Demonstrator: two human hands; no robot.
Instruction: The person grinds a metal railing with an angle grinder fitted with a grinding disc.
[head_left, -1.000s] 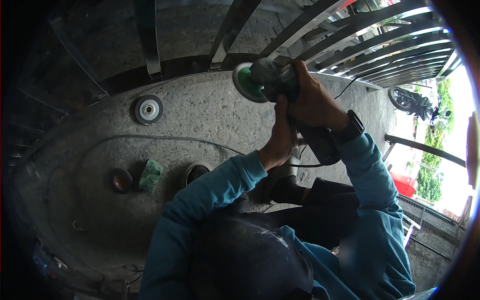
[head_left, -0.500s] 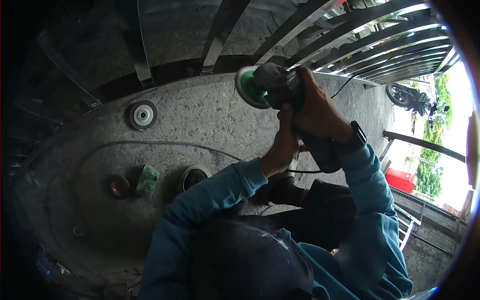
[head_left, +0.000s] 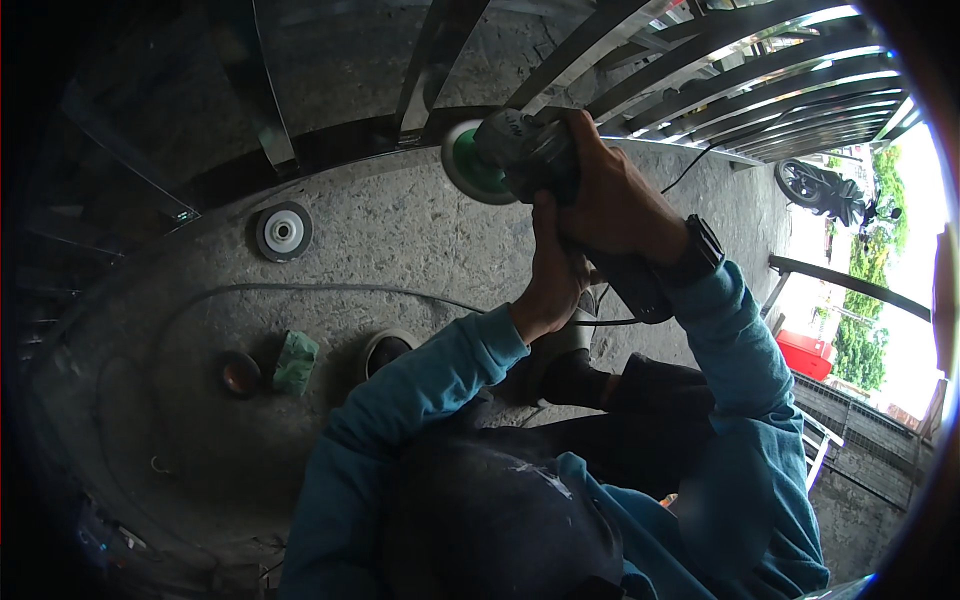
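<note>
An angle grinder with a round green-and-white disc is held up above the concrete floor. My right hand grips its body from the right, near the head end. My left hand closes on the body from the near side, its thumb pointing up along the tool; some of its fingers are hidden. The disc's edge is at the lower rail of a metal railing with upright flat bars. Whether disc and rail touch, I cannot tell.
A spare grinding disc lies on the floor. A power cord curves across it towards me. Left of my foot sit a green block-like piece and a small round brown item. A motorcycle and a red box are at the right.
Both hands have shifted the grinder left and slightly up, along the rail. The items on the floor lie as before.
</note>
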